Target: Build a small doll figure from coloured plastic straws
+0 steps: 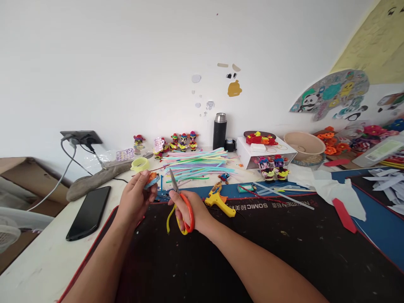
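Above the bench (41, 261), a small orange-and-blue piece (152, 179) is pinched in the grip of the raised left hand (137, 191), its fingers curled, its forearm angled in from the near left. Just to the right, scissors (174, 183) are grasped by the right hand (192, 208), forearm extended from the near right, the blades pointed far and slightly left, apart from the piece.

Left fingers (141, 180) partly hide a blue piece (153, 181); the right edge crops the yellow poster (369, 52)
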Demonstrator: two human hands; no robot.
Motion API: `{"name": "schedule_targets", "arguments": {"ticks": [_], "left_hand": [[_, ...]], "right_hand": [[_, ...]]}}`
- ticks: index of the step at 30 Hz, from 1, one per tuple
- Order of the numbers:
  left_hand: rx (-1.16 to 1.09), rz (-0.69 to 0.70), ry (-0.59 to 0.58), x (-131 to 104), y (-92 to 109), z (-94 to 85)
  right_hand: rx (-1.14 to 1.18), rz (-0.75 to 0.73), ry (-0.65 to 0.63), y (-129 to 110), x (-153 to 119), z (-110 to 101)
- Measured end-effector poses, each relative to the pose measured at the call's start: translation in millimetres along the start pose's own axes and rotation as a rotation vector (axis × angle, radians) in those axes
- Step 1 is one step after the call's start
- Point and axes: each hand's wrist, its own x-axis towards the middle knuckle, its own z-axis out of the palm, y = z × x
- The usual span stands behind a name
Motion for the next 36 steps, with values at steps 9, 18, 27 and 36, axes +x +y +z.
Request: {"name": "schedule_targets", "arguments": {"ticks": [9,18,27,36], "left_hand": [[-0.152,-0.126,-0.057,3.4,-5.0,-3.8],[-0.185,-0.146,-0.102,6.1,-6.9,-6.8],[-0.078,-0.115,-0.120,3.4,-6.7,-6.8],[0.061,-0.044,-0.113,0.6,-6.3,-1.9]], "right_hand": [[0.056,-0.010,-0.047,-1.7,3.2,-2.8],[0.067,-0.011,-0.032,-4.0,5.2,-4.9],[0.050,-0.004,-0.037,1.9,7.2,-5.9],[0.029,-0.001,-0.063,1.3,6.0,-6.1]]}}
